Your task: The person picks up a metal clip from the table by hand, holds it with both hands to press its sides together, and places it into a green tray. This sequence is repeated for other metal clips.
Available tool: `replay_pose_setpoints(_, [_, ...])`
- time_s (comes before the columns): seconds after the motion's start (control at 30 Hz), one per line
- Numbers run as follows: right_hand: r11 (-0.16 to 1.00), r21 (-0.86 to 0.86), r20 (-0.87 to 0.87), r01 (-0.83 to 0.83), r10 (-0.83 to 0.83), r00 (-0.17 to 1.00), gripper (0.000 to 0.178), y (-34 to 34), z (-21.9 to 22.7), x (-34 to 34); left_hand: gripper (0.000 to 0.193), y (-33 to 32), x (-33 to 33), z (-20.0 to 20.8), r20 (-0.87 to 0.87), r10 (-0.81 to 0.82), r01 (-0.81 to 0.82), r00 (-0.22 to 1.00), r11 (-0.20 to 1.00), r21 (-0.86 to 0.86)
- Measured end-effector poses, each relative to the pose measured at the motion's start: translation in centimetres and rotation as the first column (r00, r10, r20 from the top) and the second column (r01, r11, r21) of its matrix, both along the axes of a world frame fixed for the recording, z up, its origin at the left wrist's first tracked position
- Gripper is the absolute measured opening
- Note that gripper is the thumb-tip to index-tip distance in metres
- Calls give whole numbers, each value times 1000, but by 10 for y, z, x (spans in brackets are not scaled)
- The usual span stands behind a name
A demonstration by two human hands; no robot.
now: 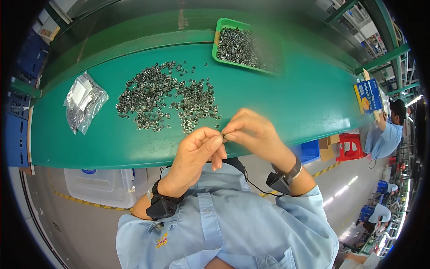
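My left hand [196,150] and my right hand [251,131] meet over the front edge of the green bench. Both are closed, thumb against fingers, pinching a small dark metal part [224,138] between them; the fingertips hide most of it. Just beyond my hands lies a smaller pile of small shiny square metal parts [196,102]. A larger pile of similar parts [148,94] spreads to its left, nearly touching it. A few loose pieces lie around both piles.
A green tray [217,40] filled with the same kind of parts stands at the back. On the left lies a clear plastic bag [85,105]. A blue and yellow box [370,95] sits at the right end, near a co-worker [389,132]. Below the bench is a clear plastic bin [96,184].
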State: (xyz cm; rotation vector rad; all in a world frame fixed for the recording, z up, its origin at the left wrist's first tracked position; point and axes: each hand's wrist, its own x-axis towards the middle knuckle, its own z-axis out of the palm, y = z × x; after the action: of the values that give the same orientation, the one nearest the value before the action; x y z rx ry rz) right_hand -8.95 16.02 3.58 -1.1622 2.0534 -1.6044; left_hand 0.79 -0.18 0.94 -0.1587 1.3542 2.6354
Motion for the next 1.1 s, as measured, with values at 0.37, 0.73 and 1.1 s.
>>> replay_pose_setpoints(0.37, [978, -62, -167, 200, -208, 964, 17, -7, -6, 26, 14, 5, 3, 1, -38, 102, -102, 994, 995, 5])
replay_pose_setpoints(0.73, [962, -104, -211, 251, -268, 940, 17, -7, -13, 31, 14, 9, 5, -1, -80, 97, -96, 992, 995, 18])
replay_pose_setpoints(1.1, [976, -82, -322, 202, -218, 922, 20, -2, -11, 27, 15, 10, 5, 5, -28, 67, -66, 997, 997, 24])
